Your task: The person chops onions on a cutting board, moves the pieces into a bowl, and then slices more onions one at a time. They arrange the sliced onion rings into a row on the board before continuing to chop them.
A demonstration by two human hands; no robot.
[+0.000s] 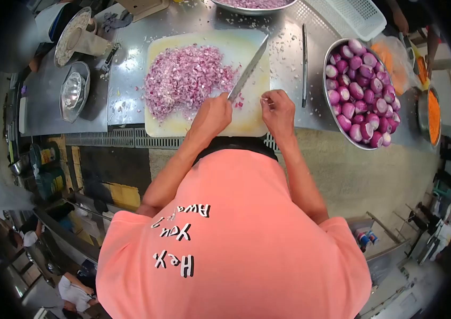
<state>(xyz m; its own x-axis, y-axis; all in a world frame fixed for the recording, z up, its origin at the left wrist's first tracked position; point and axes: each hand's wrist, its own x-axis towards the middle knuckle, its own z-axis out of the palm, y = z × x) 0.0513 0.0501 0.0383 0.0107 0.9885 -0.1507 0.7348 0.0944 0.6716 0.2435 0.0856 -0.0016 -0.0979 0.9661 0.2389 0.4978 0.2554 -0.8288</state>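
far left: a round pan (76,24) with pale bits in it, a translucent tub (91,44) lying across it. just below, a metal basin (84,68) with a second shiny metal piece nested inside.

next, the cutting board (155,126), a broad heap of chopped purple onion (188,77) over its left and middle. left hand (212,116) at the board's near side, closed around the knife (250,65) — handle hidden in the fist. blade over the board's right part, long axis slanting, tip away from the person and to the right, near the far right corner. beyond the board, a large metal bowl (257,11) of chopped onion.

right hand (278,109) by the board's right edge, fingers loosely curled together; cannot tell if anything is pinched. then a thin dark bar (304,66), pointing away from the person.

right: metal bowl (327,87) heaped with whole peeled purple onions (362,95); white plastic basket (361,18) beyond. far right — metal bowl of orange shreds (434,117).
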